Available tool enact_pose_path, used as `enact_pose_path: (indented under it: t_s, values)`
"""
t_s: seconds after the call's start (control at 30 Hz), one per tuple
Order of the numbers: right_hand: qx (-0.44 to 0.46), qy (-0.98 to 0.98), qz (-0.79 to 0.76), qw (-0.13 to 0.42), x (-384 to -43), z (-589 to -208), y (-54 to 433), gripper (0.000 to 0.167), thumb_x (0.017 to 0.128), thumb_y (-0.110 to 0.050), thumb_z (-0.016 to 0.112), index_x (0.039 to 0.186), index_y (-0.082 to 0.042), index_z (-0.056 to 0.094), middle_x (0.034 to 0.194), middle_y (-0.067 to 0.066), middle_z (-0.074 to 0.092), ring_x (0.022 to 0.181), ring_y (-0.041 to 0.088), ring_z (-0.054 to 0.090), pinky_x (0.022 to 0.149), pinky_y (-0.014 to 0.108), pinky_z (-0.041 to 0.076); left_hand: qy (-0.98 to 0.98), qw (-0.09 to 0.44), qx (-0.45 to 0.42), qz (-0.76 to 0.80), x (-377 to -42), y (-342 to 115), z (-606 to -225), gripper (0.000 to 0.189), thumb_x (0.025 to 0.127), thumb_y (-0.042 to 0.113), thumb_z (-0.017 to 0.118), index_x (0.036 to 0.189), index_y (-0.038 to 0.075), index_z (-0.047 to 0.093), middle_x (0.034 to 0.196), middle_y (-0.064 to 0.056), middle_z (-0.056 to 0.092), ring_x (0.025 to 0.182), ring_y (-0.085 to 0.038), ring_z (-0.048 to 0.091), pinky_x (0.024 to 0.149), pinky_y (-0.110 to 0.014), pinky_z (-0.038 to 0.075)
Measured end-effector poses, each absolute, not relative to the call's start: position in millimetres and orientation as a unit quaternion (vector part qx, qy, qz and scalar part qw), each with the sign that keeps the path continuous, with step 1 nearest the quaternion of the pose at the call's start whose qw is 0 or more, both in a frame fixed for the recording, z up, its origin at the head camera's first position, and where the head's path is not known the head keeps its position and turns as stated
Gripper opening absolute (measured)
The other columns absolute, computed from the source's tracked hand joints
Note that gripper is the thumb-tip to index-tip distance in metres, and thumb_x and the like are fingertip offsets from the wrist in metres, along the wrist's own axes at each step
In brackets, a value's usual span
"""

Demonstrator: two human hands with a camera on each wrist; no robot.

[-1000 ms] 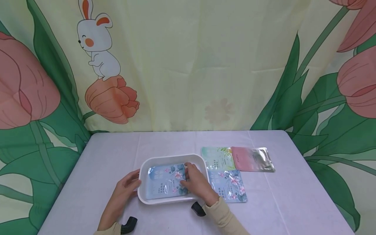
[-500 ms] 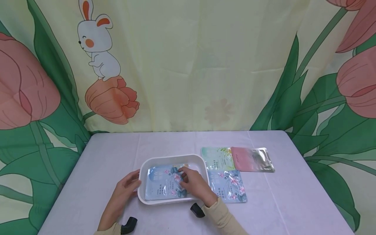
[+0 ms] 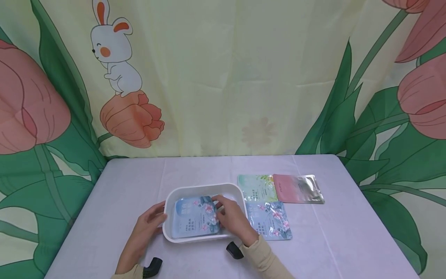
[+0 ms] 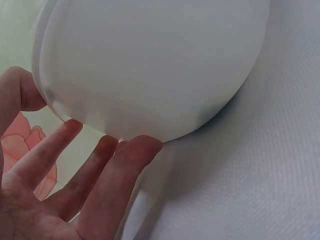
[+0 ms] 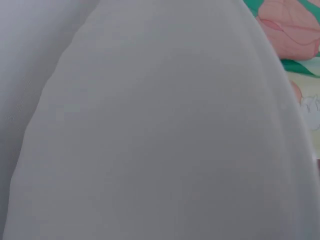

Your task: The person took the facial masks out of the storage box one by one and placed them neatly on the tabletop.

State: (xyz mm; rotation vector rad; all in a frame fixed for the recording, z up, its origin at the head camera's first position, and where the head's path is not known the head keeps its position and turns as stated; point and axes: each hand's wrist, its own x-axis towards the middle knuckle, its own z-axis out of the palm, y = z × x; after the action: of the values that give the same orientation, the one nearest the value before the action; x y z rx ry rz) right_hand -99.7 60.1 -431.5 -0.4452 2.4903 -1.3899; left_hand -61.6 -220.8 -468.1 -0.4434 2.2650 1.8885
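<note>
A blue floral sheet mask packet point(image 3: 191, 217) lies in the white tray point(image 3: 228, 188). At the packet's right edge, my right hand point(image 3: 233, 217) pinches it with curled fingers and thumb. My left hand point(image 3: 148, 223) grips the tray's left end, thumb at the rim. From the left wrist, the fingertips of that hand point(image 4: 95, 170) show against the outer wall of the tray point(image 4: 150, 65). In the right wrist view the tray's smooth outer side point(image 5: 165, 125) fills most of the picture, and the hand itself is hidden.
Right of the tray lie a green packet point(image 3: 256, 188), a pink and silver packet point(image 3: 299, 189) and a second blue floral packet point(image 3: 270, 221), partly behind my right hand. A white cloth covers the table point(image 3: 348, 240). A printed curtain point(image 3: 223, 77) hangs behind.
My right fingers have shifted along the packet's right edge, lifting off its top corner and coming back to it. The packet sits slightly further left in the tray. My left hand stays put.
</note>
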Motion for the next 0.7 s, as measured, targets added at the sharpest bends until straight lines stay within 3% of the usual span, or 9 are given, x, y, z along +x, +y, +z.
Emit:
enact_pose_path:
  t_s: [0.37,0.7]
  values:
    - [-0.157,0.841,-0.505,0.119,-101.3,-427.7,65.8,0.044,0.088,0.009,0.058,0.129,-0.008,0.061,0.107,0.014,0.063,0.081,0.018,0.061,0.054,0.028,0.058,0.757,0.074,-0.142,0.633,-63.1,-221.4,-471.9,0.056,0.095,0.03,0.066,0.145,0.017,0.048,0.147,-0.014,0.049,0.126,-0.031,0.056,0.087,-0.037,0.058]
    - [-0.175,0.828,-0.523,0.105,-102.1,-421.3,75.1,0.041,0.09,0.009,0.055,0.127,-0.008,0.062,0.108,0.016,0.063,0.082,0.02,0.063,0.055,0.033,0.059,0.755,0.072,-0.145,0.636,-63.0,-221.4,-472.2,0.057,0.093,0.03,0.068,0.145,0.017,0.049,0.146,-0.014,0.05,0.123,-0.028,0.058,0.084,-0.036,0.059]
